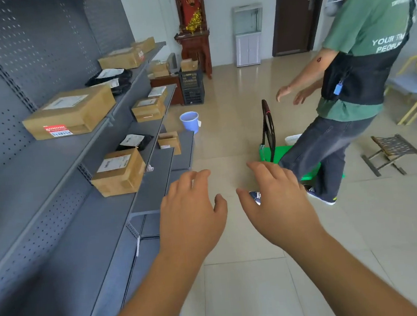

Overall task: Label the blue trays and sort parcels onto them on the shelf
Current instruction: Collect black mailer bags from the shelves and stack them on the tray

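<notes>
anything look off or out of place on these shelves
The cardboard parcels lie at mixed angles straight on the grey shelf; no blue tray is in view. A blue bucket stands on the floor by the shelf end. Nothing looks spilled or damaged.

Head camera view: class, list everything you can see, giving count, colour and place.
shelf: one, grey, left
boxes: at least six, brown, on the shelf
bags: at least two, black, on the shelf
bucket: one, blue, floor
crate: one, black, floor, far end
cart: one, green, floor
stool: one, dark, floor, right
other person: one, green shirt, right
left hand: one, open, empty
right hand: one, open, empty
</notes>
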The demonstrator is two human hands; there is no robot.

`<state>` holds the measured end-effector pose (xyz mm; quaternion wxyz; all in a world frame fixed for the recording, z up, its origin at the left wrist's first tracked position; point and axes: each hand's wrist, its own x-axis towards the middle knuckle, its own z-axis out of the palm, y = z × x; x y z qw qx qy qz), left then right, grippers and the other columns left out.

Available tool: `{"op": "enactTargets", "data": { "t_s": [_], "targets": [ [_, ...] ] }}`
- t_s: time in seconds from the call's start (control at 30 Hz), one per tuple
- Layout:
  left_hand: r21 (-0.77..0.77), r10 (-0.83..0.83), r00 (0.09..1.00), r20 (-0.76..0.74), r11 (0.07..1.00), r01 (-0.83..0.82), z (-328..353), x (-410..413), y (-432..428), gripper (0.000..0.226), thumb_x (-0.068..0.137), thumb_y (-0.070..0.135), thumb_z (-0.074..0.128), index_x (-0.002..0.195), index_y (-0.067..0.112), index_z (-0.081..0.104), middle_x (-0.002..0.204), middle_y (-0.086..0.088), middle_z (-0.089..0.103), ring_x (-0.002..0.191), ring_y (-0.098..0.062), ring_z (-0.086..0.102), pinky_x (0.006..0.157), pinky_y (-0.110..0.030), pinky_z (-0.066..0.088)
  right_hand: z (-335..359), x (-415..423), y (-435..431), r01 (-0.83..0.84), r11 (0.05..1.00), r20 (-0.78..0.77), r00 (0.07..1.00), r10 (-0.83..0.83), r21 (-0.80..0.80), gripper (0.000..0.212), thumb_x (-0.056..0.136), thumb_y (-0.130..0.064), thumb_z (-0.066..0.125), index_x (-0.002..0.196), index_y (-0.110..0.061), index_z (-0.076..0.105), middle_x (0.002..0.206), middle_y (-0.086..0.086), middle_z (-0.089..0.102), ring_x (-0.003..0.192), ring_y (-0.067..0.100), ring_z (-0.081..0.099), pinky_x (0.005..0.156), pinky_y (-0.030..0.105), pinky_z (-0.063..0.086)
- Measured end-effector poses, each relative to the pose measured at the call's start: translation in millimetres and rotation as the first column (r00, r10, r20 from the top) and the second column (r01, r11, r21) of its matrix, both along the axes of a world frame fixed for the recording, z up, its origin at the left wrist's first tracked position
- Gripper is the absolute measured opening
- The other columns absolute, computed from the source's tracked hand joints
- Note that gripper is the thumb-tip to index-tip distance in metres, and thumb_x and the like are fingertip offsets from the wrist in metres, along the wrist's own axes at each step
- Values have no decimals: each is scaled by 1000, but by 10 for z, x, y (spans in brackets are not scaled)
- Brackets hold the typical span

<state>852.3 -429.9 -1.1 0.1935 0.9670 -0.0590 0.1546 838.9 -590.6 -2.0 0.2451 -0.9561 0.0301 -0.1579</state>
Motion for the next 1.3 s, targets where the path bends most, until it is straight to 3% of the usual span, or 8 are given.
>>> {"op": "enactTargets", "data": {
  "t_s": [0.47, 0.93, 1.3],
  "targets": [
    [-30, 50, 997, -64, 998, -53, -425, 2249, 468, 50, 93, 36, 58, 141, 22, 52, 140, 0, 55, 125, -26, 50, 98, -43, 44, -330, 2275, 358, -56, 990, -99, 994, 44, -126, 56, 94, -50, 52, 144, -28, 43, 147, -3, 49, 131, 28, 44, 102, 48, 39],
    [-5, -38, 968, -247, 999, 37, -814, 4245, 885, 50, 96, 38, 54, 145, 25, 48, 144, 0, 51, 128, -25, 48, 100, -43, 43, -676, 4277, 772, 46, 985, -223, 971, -82, -164, 52, 93, -48, 51, 140, -25, 46, 139, 0, 54, 124, 32, 48, 96, 46, 41],
    [6, 52, 952, -300, 999, -53, -928, 5755, 715, 50, 97, 36, 54, 145, 23, 47, 147, 0, 49, 129, -25, 47, 102, -44, 45, -918, 5910, 551, -96, 992, -264, 962, 73, -76, 54, 95, -48, 50, 143, -23, 45, 141, 1, 53, 125, 30, 48, 96, 45, 43]
  ]
}}
